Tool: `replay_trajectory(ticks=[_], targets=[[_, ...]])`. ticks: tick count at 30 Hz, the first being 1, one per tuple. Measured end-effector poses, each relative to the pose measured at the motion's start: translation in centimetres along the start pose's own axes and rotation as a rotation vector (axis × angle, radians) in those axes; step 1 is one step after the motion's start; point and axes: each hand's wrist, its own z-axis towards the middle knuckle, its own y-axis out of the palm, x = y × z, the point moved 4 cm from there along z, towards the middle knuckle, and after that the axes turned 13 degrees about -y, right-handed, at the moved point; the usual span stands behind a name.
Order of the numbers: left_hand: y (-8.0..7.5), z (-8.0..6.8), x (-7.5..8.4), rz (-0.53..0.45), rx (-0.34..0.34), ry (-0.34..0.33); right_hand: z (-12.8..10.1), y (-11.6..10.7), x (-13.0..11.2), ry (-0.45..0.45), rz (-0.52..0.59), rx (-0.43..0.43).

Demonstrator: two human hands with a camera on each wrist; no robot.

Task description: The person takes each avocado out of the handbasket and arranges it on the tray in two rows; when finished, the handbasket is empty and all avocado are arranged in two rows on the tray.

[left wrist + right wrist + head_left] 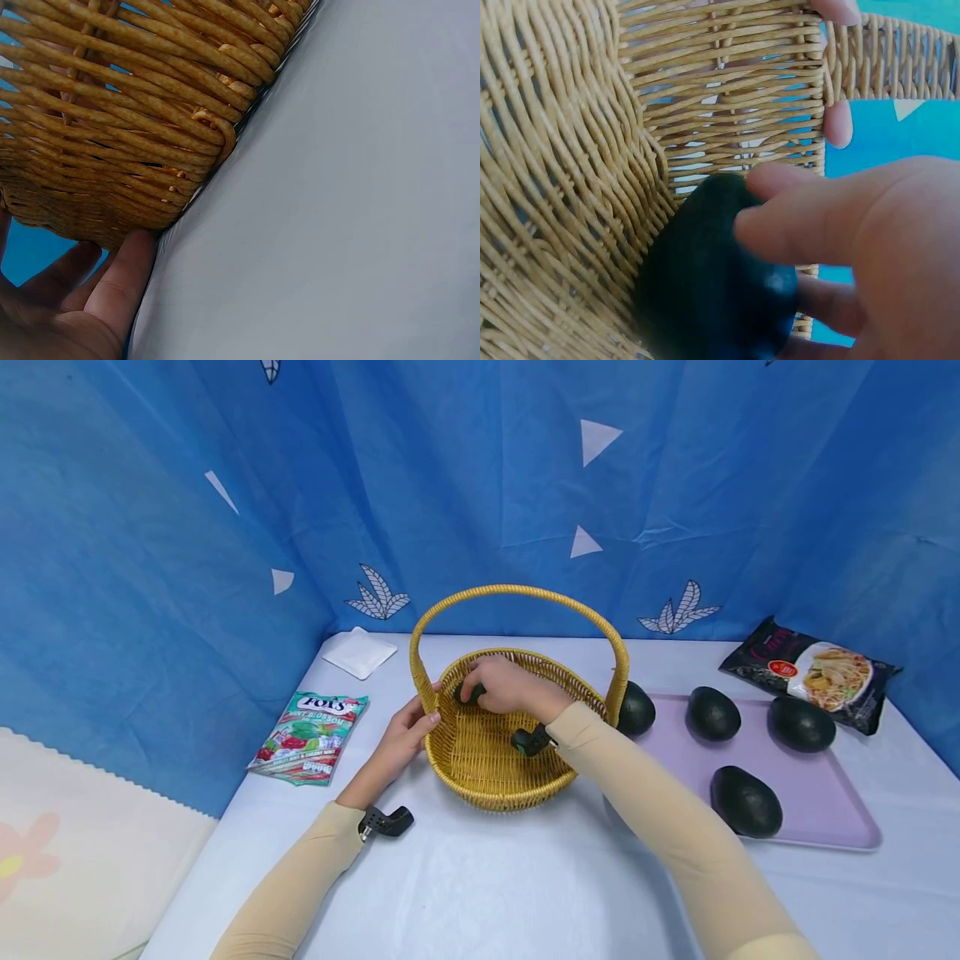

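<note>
A golden wicker basket (495, 793) with a tall arched handle stands on the table in front of me. My left hand (399, 742) holds its left side by the foot of the handle, and in the right wrist view fingertips (838, 124) show at the rim. Inside the basket, my right hand (506, 683) grips a dark green avocado (712, 277) near the left wall. Thumb and fingers lie around the smooth fruit, which rests against the wicker in the right wrist view. In the left wrist view, fingers touch the basket's outer weave (112, 172).
Right of the basket lies a lilac tray (817, 793) with several dark avocados (712, 714). A black noodle packet (813, 675) sits behind it. On the left are a green Fox's candy bag (309, 739) and a small white packet (360, 652). A blue curtain (480, 510) hangs behind.
</note>
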Motion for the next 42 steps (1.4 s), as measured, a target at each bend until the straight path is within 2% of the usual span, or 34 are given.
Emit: replay_trajectory(ticks=[5,10,14,18,25,27,36,42], targets=[[0.1,0.0,0.2,-0.003,0.001,0.011,-0.3,0.5,0.1,0.091,0.007,-0.080],[0.1,0.1,0.2,-0.004,0.003,0.008,-0.8,0.2,0.3,0.110,0.006,-0.120],[0.0,0.0,0.0,0.004,0.005,-0.008,-1.2,0.1,0.8,0.134,0.071,-0.140],[0.0,-0.1,-0.1,-0.002,0.004,-0.018,-1.6,0.2,1.7,0.172,0.133,-0.123],[-0.1,0.1,-0.1,0.000,0.006,0.012,-2.3,0.4,3.0,0.288,0.324,-0.060],[0.0,0.1,-0.2,-0.001,0.004,0.009,-2.4,0.4,3.2,0.301,0.346,-0.045],[0.0,0.0,-0.1,0.000,0.002,0.013,-2.5,0.5,3.2,0.299,0.361,-0.029],[0.0,-0.1,-0.1,-0.001,-0.001,0.019,-2.6,0.5,3.1,0.260,0.290,-0.006]])
